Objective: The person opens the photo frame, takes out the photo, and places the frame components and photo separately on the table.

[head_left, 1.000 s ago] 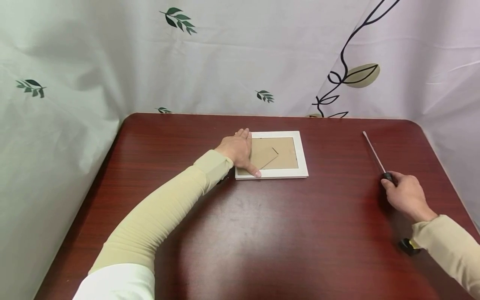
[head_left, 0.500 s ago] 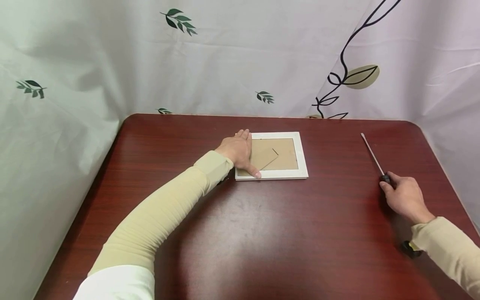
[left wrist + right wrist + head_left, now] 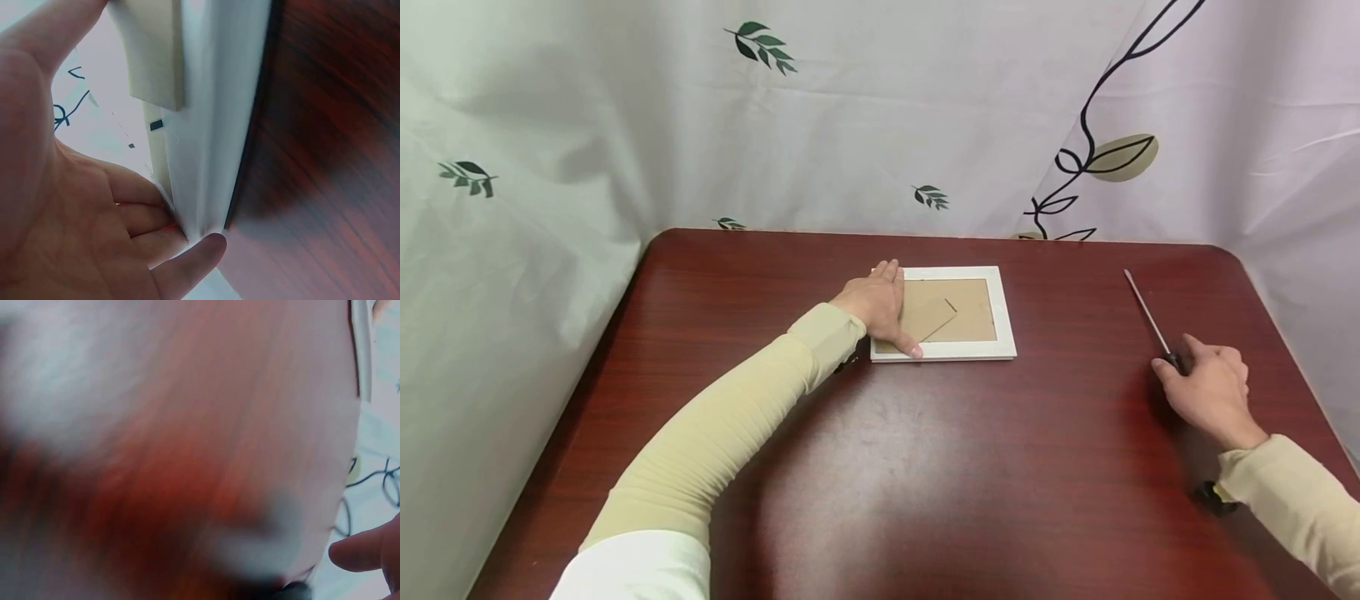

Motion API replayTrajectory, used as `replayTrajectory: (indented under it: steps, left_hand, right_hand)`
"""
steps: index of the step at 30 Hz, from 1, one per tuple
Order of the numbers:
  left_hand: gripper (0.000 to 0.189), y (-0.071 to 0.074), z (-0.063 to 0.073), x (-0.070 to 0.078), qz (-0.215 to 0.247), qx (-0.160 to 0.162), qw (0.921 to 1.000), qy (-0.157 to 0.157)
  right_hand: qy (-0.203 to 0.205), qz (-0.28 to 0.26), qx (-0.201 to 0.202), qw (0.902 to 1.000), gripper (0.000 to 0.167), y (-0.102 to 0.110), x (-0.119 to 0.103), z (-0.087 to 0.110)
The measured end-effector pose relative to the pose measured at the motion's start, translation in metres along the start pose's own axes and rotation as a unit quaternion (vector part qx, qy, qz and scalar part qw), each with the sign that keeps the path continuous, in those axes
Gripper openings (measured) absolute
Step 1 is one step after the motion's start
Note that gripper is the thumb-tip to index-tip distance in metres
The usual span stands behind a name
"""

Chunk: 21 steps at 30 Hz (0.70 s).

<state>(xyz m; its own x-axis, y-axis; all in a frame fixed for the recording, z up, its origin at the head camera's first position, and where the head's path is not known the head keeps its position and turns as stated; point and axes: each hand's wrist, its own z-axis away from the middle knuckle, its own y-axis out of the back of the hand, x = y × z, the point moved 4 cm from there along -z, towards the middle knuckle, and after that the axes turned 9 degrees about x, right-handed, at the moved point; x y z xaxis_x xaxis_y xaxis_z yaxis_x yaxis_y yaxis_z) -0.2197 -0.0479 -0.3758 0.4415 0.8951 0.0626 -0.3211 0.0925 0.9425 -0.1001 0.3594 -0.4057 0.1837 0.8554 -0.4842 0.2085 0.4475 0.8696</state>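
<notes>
A white picture frame [image 3: 1004, 312] lies face down near the table's far edge, its tan backing board [image 3: 970, 292] and angled stand showing. My left hand [image 3: 874, 304] rests across the left end of the frame, thumb on the near rail and straight fingers at the far rail. The left wrist view shows the frame's white side [image 3: 212, 112] beside my palm and fingers. On the right lies a screwdriver [image 3: 1146, 311], its shaft pointing away from me. My right hand [image 3: 1210, 383] is spread around its dark handle, thumb [image 3: 362, 550] held away from it.
The dark red wooden table [image 3: 865, 467] has rounded far corners. A white curtain [image 3: 850, 108] with leaf prints hangs right behind its far edge and at both sides. A black and yellow item [image 3: 1216, 497] sits under my right cuff.
My right thumb and fingers have spread apart from the screwdriver's handle, loosening their hold. My left hand and the picture frame have stayed in place.
</notes>
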Motion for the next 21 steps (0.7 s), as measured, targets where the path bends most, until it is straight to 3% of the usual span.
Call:
replayTrajectory:
  steps: [4, 9, 14, 21]
  left_hand:
    - [0.144, 0.001, 0.0, 0.0, 0.008, 0.0, 1.0, -0.002]
    - [0.14, 0.002, 0.0, -0.001, 0.019, -0.006, 0.9997, -0.011]
    - [0.121, 0.006, -0.003, -0.005, 0.019, -0.007, 0.9995, -0.023]
    - [0.071, 0.014, -0.012, -0.013, -0.013, 0.018, 0.9984, -0.051]
  right_hand:
    - [0.019, -0.031, 0.022, 0.9991, 0.063, -0.005, -0.023, 0.003]
    - [0.081, -0.061, 0.025, 0.9945, 0.056, -0.017, -0.06, 0.01]
    - [0.143, -0.093, -0.018, 0.9852, 0.056, -0.033, -0.098, 0.018]
    - [0.171, -0.103, -0.11, 0.9736, 0.066, -0.052, -0.143, 0.028]
